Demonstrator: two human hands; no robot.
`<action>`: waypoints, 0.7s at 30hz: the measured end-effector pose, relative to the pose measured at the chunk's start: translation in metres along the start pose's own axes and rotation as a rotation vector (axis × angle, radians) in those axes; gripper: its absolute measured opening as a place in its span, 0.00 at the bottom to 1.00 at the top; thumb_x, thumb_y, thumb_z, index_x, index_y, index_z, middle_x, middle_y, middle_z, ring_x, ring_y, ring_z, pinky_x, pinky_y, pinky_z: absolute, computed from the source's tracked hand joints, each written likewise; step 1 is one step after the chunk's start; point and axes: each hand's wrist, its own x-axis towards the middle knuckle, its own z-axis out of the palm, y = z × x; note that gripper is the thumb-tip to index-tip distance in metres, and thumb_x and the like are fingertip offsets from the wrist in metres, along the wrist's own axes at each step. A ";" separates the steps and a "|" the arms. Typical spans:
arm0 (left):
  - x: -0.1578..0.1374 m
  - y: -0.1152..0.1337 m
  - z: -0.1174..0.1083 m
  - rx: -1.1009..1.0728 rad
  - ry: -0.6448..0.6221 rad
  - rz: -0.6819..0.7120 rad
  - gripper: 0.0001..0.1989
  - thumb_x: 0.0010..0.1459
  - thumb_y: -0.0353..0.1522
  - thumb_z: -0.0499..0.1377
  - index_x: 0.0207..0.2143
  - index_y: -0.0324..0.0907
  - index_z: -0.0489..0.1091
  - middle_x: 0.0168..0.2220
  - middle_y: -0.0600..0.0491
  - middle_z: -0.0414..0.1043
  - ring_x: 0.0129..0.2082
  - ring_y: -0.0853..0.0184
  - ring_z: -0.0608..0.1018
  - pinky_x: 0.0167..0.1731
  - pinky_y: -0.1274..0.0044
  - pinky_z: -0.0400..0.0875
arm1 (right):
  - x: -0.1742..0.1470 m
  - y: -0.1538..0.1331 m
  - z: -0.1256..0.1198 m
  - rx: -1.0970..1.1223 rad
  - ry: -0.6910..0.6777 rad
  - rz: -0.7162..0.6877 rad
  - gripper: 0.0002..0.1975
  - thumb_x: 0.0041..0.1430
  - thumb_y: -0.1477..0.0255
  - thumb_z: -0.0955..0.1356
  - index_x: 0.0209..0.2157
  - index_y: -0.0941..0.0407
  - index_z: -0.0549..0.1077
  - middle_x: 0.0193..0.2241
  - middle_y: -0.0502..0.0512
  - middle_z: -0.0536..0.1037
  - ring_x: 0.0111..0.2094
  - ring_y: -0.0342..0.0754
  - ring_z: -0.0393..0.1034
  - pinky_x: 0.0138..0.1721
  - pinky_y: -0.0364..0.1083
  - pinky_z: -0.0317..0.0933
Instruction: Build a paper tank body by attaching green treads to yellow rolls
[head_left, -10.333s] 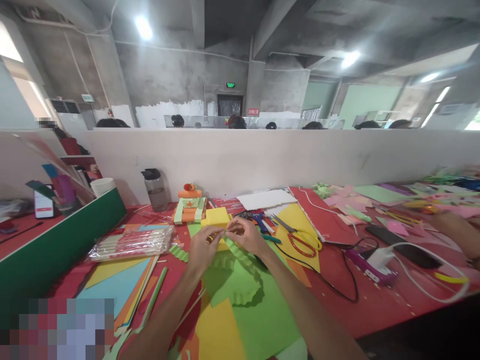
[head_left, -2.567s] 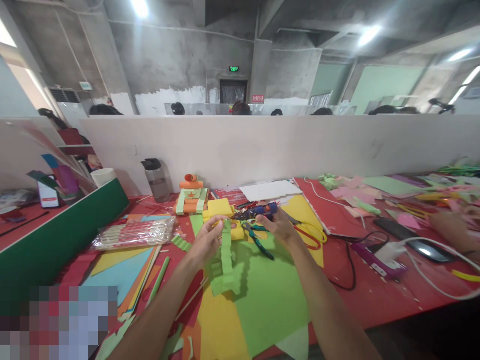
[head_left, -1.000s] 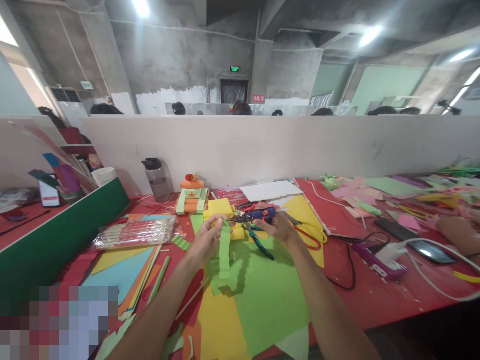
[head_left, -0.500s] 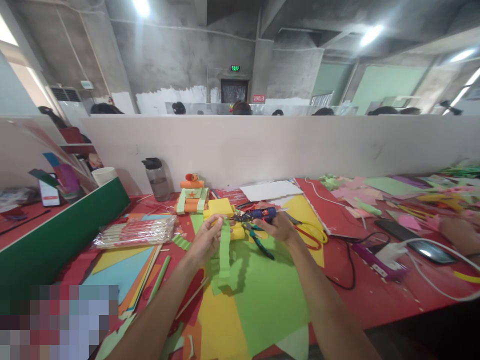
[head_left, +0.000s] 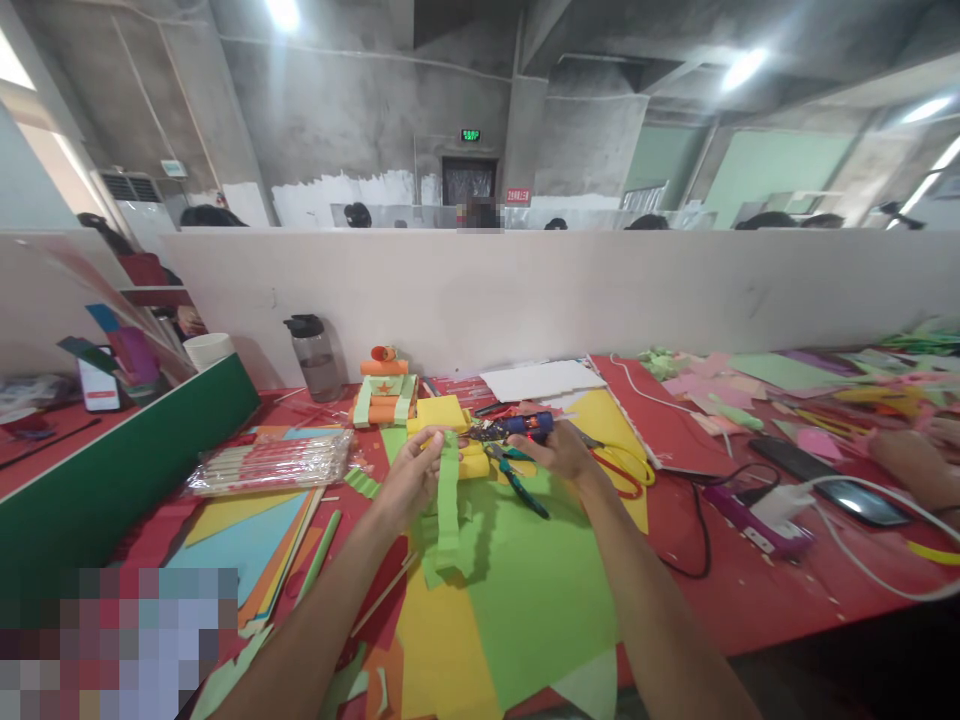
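My left hand (head_left: pixel 415 468) pinches a pleated light green paper strip (head_left: pixel 448 510) that hangs down over the green sheet (head_left: pixel 540 590). In my right hand (head_left: pixel 564 450) is a blue and black glue gun (head_left: pixel 529 425), its nozzle pointing left at the top of the strip. Whether nozzle and paper touch, I cannot tell. Just behind my left fingers is a yellow paper model (head_left: pixel 442 412) with rolled pieces, partly hidden. Pliers with teal and black handles (head_left: pixel 529 492) lie below the glue gun. Scissors with red and yellow handles (head_left: pixel 634 468) rest right of my right hand.
An orange and green paper model (head_left: pixel 384 395) and a water bottle (head_left: pixel 311 358) stand at the back. Bagged sticks (head_left: pixel 274 463) and coloured paper (head_left: pixel 225 545) lie left. On the right are a purple power strip (head_left: pixel 757 525), cables, a phone (head_left: pixel 832 482) and another person's hand (head_left: pixel 911 465).
The green strip has shifted very slightly left with my left hand. My right hand and the glue gun stay nearly in place. The other person's hand at right has moved slightly left.
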 end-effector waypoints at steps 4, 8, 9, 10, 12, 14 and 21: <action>0.001 0.000 -0.001 0.006 0.019 -0.013 0.15 0.52 0.37 0.65 0.40 0.39 0.71 0.28 0.56 0.75 0.26 0.75 0.78 0.26 0.86 0.69 | -0.001 -0.001 0.001 0.030 -0.012 0.040 0.10 0.54 0.63 0.69 0.31 0.55 0.72 0.28 0.52 0.76 0.32 0.51 0.70 0.35 0.46 0.63; 0.001 0.000 -0.001 0.013 0.030 -0.005 0.14 0.53 0.37 0.65 0.39 0.40 0.71 0.29 0.55 0.75 0.28 0.74 0.78 0.27 0.87 0.69 | -0.001 -0.003 0.000 0.068 -0.013 0.056 0.11 0.54 0.62 0.69 0.32 0.56 0.72 0.28 0.51 0.76 0.32 0.50 0.69 0.35 0.45 0.63; 0.001 0.001 0.000 0.018 0.024 0.001 0.13 0.53 0.37 0.64 0.39 0.39 0.71 0.30 0.55 0.75 0.29 0.74 0.78 0.28 0.86 0.69 | 0.000 -0.003 -0.001 0.067 -0.009 0.061 0.11 0.54 0.62 0.69 0.32 0.56 0.72 0.28 0.51 0.75 0.32 0.50 0.69 0.35 0.45 0.63; 0.000 0.001 0.000 0.020 0.018 0.006 0.13 0.54 0.37 0.64 0.39 0.39 0.71 0.31 0.54 0.76 0.30 0.73 0.79 0.28 0.86 0.70 | 0.000 -0.004 -0.001 0.064 -0.009 0.067 0.11 0.54 0.61 0.69 0.32 0.56 0.71 0.28 0.51 0.75 0.32 0.50 0.69 0.35 0.45 0.62; 0.000 0.001 0.000 0.021 0.011 0.008 0.13 0.54 0.37 0.64 0.40 0.39 0.71 0.32 0.54 0.76 0.31 0.73 0.79 0.29 0.86 0.70 | 0.000 -0.004 -0.001 0.064 -0.028 0.074 0.11 0.54 0.61 0.69 0.32 0.56 0.71 0.28 0.51 0.74 0.31 0.49 0.68 0.34 0.44 0.62; 0.001 0.000 0.000 0.013 0.015 0.005 0.13 0.54 0.37 0.64 0.40 0.39 0.71 0.30 0.55 0.75 0.30 0.73 0.79 0.28 0.86 0.70 | 0.000 -0.005 -0.001 0.085 -0.055 0.070 0.12 0.56 0.61 0.68 0.31 0.56 0.71 0.29 0.51 0.74 0.31 0.48 0.68 0.32 0.44 0.61; 0.002 0.001 0.000 -0.043 0.066 -0.020 0.14 0.50 0.34 0.67 0.38 0.39 0.72 0.26 0.58 0.73 0.21 0.79 0.74 0.21 0.89 0.66 | 0.000 -0.005 0.001 0.106 -0.003 0.079 0.14 0.56 0.59 0.67 0.33 0.56 0.71 0.28 0.52 0.74 0.32 0.50 0.69 0.34 0.45 0.62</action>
